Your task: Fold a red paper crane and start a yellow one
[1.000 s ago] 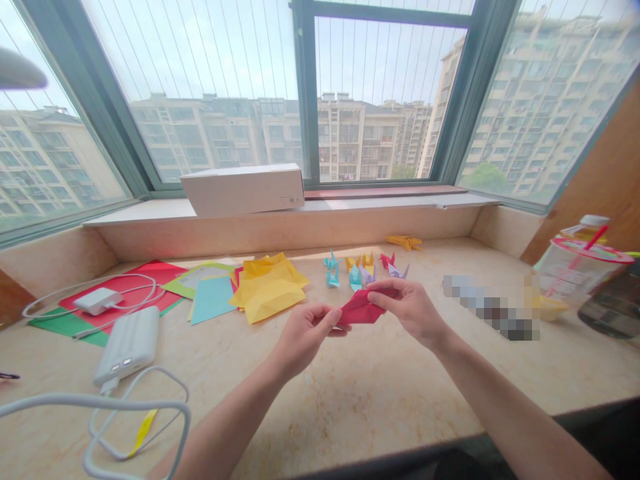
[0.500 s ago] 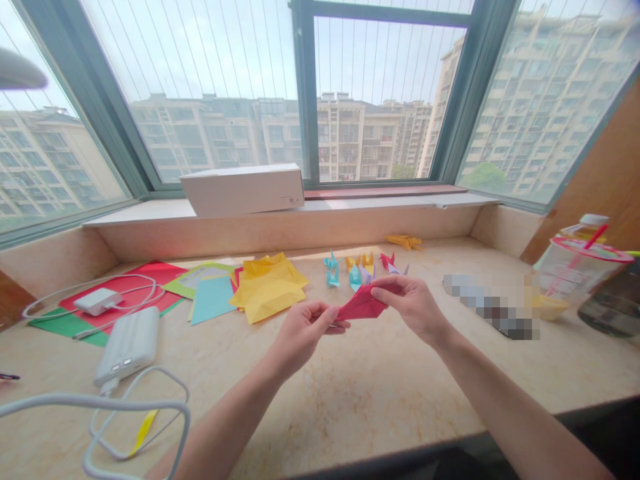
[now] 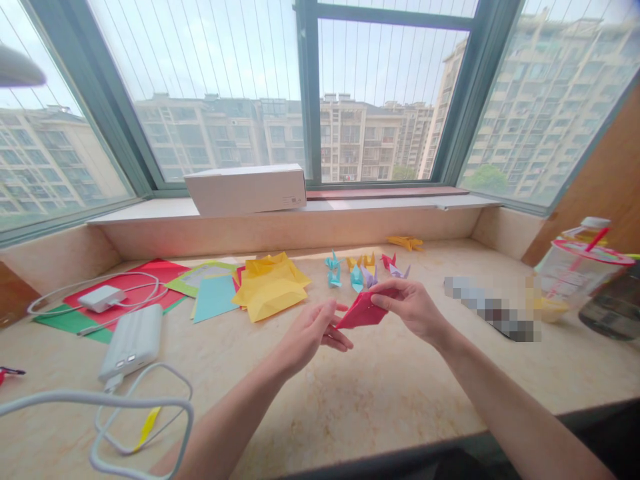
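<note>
A folded red paper (image 3: 361, 312) hangs in the air above the stone counter (image 3: 350, 393), at the middle of the view. My right hand (image 3: 411, 308) pinches its right end between thumb and fingers. My left hand (image 3: 313, 333) is at the paper's left tip, fingers loosened and stretched out; I cannot see a firm grip there. Just behind the hands stands a row of several small paper cranes (image 3: 360, 269) in blue, yellow, red and purple.
Yellow paper sheets (image 3: 270, 287) and blue, green and red sheets lie at the left, with a white charger (image 3: 101, 298), a power bank (image 3: 133, 340) and looped cables. A white box (image 3: 247, 189) sits on the sill. Plastic cups (image 3: 575, 270) stand at the right.
My left hand has eased its pinch on the red paper's left tip and its fingers have spread. My right hand keeps hold and the paper has tilted slightly.
</note>
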`<state>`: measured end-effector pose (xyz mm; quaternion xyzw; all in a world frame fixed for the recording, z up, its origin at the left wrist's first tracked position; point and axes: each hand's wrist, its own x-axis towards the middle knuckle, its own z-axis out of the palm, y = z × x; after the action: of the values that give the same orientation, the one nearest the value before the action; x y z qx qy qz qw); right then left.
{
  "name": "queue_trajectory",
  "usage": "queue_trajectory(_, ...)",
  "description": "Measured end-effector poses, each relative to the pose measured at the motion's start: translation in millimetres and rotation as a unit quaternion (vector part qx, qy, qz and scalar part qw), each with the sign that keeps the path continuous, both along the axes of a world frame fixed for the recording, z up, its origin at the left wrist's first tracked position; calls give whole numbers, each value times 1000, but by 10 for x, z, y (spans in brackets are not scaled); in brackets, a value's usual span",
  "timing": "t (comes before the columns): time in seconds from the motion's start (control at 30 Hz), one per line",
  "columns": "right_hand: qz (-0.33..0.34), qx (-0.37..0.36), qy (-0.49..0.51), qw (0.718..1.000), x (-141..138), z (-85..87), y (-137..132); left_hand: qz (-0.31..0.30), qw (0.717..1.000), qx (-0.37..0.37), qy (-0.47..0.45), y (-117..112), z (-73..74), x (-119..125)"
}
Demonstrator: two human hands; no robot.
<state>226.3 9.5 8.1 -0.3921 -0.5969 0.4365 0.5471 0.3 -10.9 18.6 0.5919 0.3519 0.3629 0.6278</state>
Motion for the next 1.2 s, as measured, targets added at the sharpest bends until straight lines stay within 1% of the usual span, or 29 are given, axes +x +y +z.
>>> queue_trajectory(0.1,40,-10,-6,999,-23,-17,-12,-50,998,1,44,-37,-21,15)
queue_trajectory(0.23,47,-11,-12,999,-42,-44,-19,-79,992,40,92,-57,-39,28)
queue_trajectory(0.37,31,-2,-10,999,-42,-54,-8,-58,981,106,149,-51,-16,18)
queue_trajectory(0.5,1,32,-64,997,-27,-39,-9,-12,966,163,200,-41,3,20)
queue_trajectory(0.57,-10,56,-115,992,-22,-29,-22,17,950,220,222,-23,-16,23)
queue_trajectory(0.67,-21,81,-174,981,-22,-28,-42,54,910,330,247,23,-80,16)
queue_trajectory(0.77,-21,106,-197,974,-26,-45,-45,62,876,391,276,60,-145,-5)
queue_trajectory(0.83,-15,126,-206,970,-29,-53,-46,59,863,407,293,64,-166,-18)
queue_trajectory(0.9,-8,138,-204,969,-33,-51,-52,56,856,416,301,54,-164,-25)
queue_trajectory(1.07,3,125,-188,974,-43,-32,-77,57,848,424,312,16,-120,-26)
queue_trajectory(1.2,17,131,-189,973,-46,-43,-73,54,842,433,318,12,-119,-25)
